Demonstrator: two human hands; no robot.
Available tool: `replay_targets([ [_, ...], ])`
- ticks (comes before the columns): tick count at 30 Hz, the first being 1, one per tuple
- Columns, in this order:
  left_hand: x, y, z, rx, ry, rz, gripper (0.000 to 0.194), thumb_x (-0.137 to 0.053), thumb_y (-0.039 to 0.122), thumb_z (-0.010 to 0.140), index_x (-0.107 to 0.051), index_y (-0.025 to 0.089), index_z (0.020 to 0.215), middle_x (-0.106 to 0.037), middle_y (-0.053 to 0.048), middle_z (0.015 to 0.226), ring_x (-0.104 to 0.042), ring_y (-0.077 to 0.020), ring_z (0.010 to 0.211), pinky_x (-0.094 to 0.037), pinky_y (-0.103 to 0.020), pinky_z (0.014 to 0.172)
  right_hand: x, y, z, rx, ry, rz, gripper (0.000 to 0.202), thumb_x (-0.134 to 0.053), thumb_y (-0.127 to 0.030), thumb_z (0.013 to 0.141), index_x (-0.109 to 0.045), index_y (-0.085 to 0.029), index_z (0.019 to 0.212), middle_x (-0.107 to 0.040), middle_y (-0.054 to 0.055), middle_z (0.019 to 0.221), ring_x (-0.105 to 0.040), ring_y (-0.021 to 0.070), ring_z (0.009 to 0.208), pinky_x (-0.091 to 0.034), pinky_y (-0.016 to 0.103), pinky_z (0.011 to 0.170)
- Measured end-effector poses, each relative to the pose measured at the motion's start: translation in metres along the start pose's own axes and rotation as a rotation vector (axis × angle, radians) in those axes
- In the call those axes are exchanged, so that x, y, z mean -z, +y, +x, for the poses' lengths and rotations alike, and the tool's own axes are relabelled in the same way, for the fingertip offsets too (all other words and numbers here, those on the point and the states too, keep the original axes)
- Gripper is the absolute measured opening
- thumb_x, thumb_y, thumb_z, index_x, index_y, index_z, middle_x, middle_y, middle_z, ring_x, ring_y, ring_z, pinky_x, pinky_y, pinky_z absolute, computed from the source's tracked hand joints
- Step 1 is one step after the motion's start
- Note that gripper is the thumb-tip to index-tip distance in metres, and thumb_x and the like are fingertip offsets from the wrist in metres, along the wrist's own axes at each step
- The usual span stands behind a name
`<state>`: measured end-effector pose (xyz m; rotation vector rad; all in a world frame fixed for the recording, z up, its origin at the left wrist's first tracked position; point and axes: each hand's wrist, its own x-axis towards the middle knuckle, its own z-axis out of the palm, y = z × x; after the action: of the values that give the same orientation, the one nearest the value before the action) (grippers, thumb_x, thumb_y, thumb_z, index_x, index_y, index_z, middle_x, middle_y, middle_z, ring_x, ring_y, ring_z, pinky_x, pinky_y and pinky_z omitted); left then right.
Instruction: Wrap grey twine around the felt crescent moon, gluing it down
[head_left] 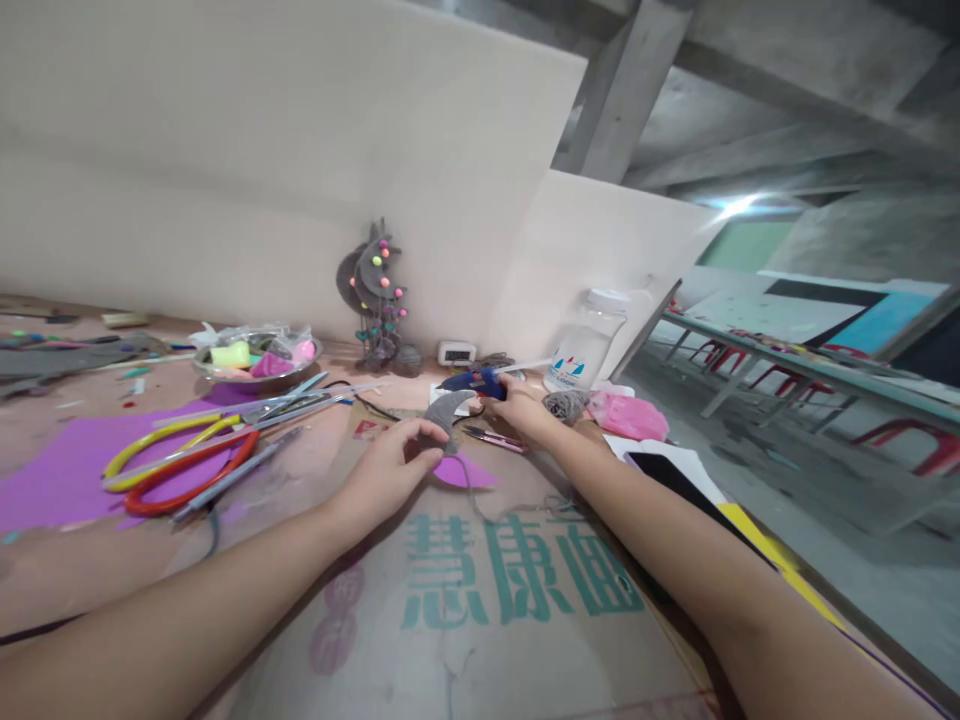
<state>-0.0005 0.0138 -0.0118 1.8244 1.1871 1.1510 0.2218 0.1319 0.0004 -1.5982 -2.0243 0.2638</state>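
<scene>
My left hand [401,460] pinches a grey felt crescent [448,408] over the cardboard [360,610]. Grey yarn [471,488] trails from the crescent's lower end, beside a small purple felt piece [465,472]. Just right of the crescent, my right hand [517,402] is closed round a blue glue gun [474,382], its nozzle pointing left. The gun's nozzle tip is too blurred to tell whether it touches the felt. Beneath the right hand lie small pink-handled scissors [496,438].
Large red and yellow scissors [180,455] lie on purple felt [56,470] at left, below a metal bowl [259,375]. A decorated grey moon ornament [375,290], white timer [456,352], plastic bottle [585,340], yarn ball [566,404], pink bag [630,415] and black phone [690,495] stand or lie around.
</scene>
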Motion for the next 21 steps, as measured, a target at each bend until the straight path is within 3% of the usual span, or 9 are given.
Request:
replay_targets([
  [5, 0.0, -0.002, 0.0, -0.013, 0.026, -0.004, 0.017, -0.054, 0.025, 0.078, -0.06, 0.021, 0.093, -0.065, -0.002, 0.091, -0.06, -0.0177, 0.079, -0.046, -0.03, 0.073, 0.015, 0.001, -0.003, -0.018, 0.059, 0.031, 0.035, -0.064, -0.034, 0.074, -0.061, -0.015, 0.104, -0.068, 0.01, 0.095, -0.061, 0.0215, 0.085, -0.045, 0.03, 0.073],
  [8, 0.001, 0.001, -0.001, -0.009, 0.037, -0.002, 0.016, -0.053, 0.024, 0.078, -0.059, 0.02, 0.093, -0.065, -0.002, 0.09, -0.059, -0.017, 0.077, -0.045, -0.029, 0.071, 0.027, 0.003, -0.008, -0.065, 0.032, 0.097, 0.027, -0.063, -0.037, 0.074, -0.065, -0.013, 0.087, -0.068, 0.009, 0.076, -0.062, 0.021, 0.069, -0.045, 0.03, 0.064],
  [11, 0.001, 0.002, -0.001, -0.003, 0.043, 0.006, 0.015, -0.053, 0.023, 0.078, -0.06, 0.019, 0.091, -0.065, -0.002, 0.09, -0.059, -0.0168, 0.077, -0.045, -0.029, 0.072, 0.036, 0.001, -0.022, -0.094, -0.006, 0.197, 0.03, -0.058, -0.043, 0.076, -0.063, -0.014, 0.069, -0.064, 0.007, 0.058, -0.06, 0.0195, 0.056, -0.045, 0.03, 0.057],
  [17, -0.001, -0.011, 0.003, 0.051, 0.086, -0.139, 0.015, -0.053, 0.025, 0.078, -0.057, 0.019, 0.092, -0.062, -0.002, 0.088, -0.059, -0.0156, 0.071, -0.046, -0.028, 0.066, 0.04, -0.014, -0.066, -0.006, -0.07, 0.453, 0.03, -0.055, -0.041, 0.078, -0.063, -0.017, 0.093, -0.069, 0.007, 0.091, -0.062, 0.0147, 0.066, -0.05, 0.027, 0.062],
  [21, -0.001, -0.015, 0.005, 0.038, 0.097, -0.096, 0.014, -0.053, 0.022, 0.078, -0.057, 0.019, 0.091, -0.062, -0.002, 0.089, -0.057, -0.0154, 0.073, -0.044, -0.027, 0.066, 0.038, -0.019, -0.089, 0.03, -0.052, 0.452, 0.029, -0.057, -0.044, 0.077, -0.062, -0.017, 0.086, -0.066, 0.005, 0.076, -0.054, 0.0129, 0.056, -0.045, 0.027, 0.055],
])
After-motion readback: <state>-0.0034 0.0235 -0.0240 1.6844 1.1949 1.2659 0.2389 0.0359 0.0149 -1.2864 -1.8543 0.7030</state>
